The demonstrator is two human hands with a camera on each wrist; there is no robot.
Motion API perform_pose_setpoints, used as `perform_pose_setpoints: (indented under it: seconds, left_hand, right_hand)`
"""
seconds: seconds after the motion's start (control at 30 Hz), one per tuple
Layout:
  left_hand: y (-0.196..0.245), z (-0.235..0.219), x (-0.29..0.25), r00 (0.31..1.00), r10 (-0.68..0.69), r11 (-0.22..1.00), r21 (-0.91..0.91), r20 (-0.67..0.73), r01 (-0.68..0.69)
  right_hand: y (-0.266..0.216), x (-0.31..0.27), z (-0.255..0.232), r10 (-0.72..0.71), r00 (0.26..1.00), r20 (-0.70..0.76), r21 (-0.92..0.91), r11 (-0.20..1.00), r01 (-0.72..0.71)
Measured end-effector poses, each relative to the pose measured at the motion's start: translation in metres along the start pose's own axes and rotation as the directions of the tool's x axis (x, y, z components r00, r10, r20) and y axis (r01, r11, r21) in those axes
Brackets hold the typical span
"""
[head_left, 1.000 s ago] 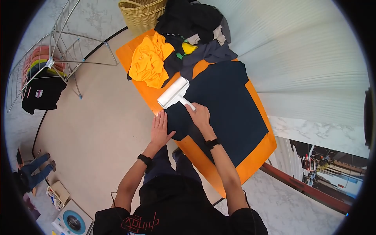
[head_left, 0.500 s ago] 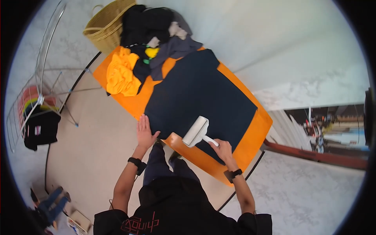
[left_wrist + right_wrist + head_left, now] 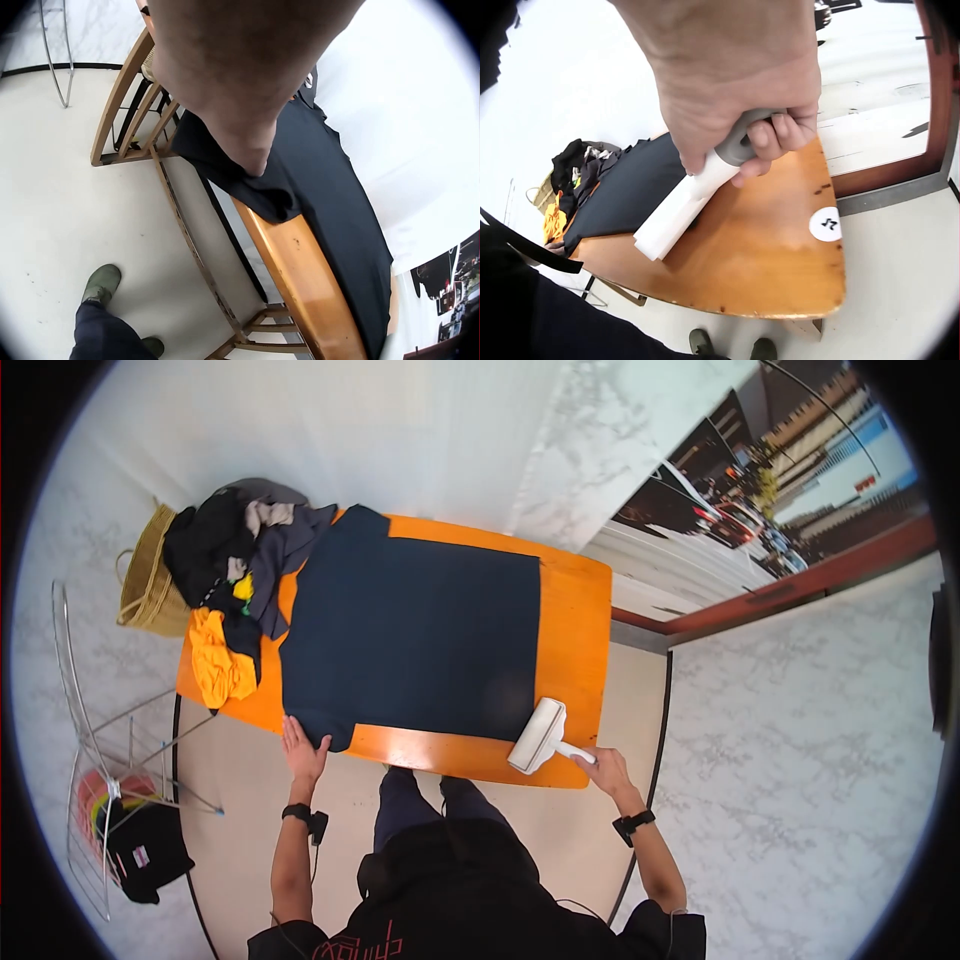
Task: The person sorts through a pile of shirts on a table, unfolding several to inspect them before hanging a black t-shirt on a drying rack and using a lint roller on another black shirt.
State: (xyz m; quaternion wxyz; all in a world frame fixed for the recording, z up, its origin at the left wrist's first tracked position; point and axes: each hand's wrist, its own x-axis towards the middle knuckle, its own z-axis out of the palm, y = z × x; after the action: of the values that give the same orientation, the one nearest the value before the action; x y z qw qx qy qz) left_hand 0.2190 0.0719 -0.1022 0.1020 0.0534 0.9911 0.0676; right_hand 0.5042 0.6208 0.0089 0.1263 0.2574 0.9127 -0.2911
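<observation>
A dark navy shirt (image 3: 420,630) lies spread flat on the orange wooden table (image 3: 575,630). On the shirt's sleeve at the near left edge rests the left hand (image 3: 304,753), fingers straight. The right hand (image 3: 608,771) grips the handle of a white lint roller (image 3: 538,736), whose head is over the shirt's near right corner and the bare wood. In the right wrist view, fingers of the right hand (image 3: 742,112) curl round the roller's grey grip, with the white roller (image 3: 682,214) pointing down-left. The left wrist view shows the left hand (image 3: 240,135) on the dark cloth (image 3: 311,165).
Crumpled clothes, black, grey and orange (image 3: 222,660), are heaped at the table's left end beside a wicker basket (image 3: 150,580). A metal drying rack (image 3: 112,788) with hung clothes stands at the lower left. A wall runs behind the table.
The right hand has carried the lint roller from the sleeve by the left hand across to the shirt's other end. The left hand stays at the sleeve. The head view has turned.
</observation>
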Motion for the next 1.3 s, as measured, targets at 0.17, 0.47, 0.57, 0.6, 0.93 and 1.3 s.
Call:
perform_pose_setpoints:
  seconds: [0.17, 0.47, 0.57, 0.6, 0.93, 1.3]
  left_hand:
    - [0.005, -0.007, 0.003, 0.997, -0.053, 0.998, 0.024, 0.064, 0.052]
    - [0.132, -0.023, 0.017, 0.936, 0.323, 0.943, -0.036, -0.136, -0.331]
    - [0.174, -0.015, 0.027, 0.914, 0.396, 0.913, -0.067, -0.087, -0.402]
    - [0.182, -0.013, 0.032, 0.914, 0.397, 0.913, -0.068, -0.086, -0.403]
    - [0.161, -0.014, 0.047, 0.944, 0.329, 0.943, -0.068, 0.021, -0.327]
    - [0.079, -0.036, 0.063, 0.901, 0.434, 0.890, -0.160, 0.009, -0.427]
  right_hand:
    - [0.021, -0.040, -0.003, 0.182, 0.980, -0.075, 0.100, 0.980, -0.174]
    - [-0.014, 0.049, 0.061, 0.488, 0.762, -0.426, 0.625, 0.767, -0.142]
    - [-0.039, 0.076, 0.055, 0.436, 0.790, -0.430, 0.566, 0.813, -0.141]
    - [-0.051, 0.080, 0.053, 0.438, 0.789, -0.431, 0.565, 0.812, -0.143]
    - [-0.165, 0.043, 0.118, 0.216, 0.942, -0.258, 0.517, 0.854, -0.054]
    - [-0.286, 0.023, 0.162, 0.201, 0.969, -0.142, 0.442, 0.889, -0.120]
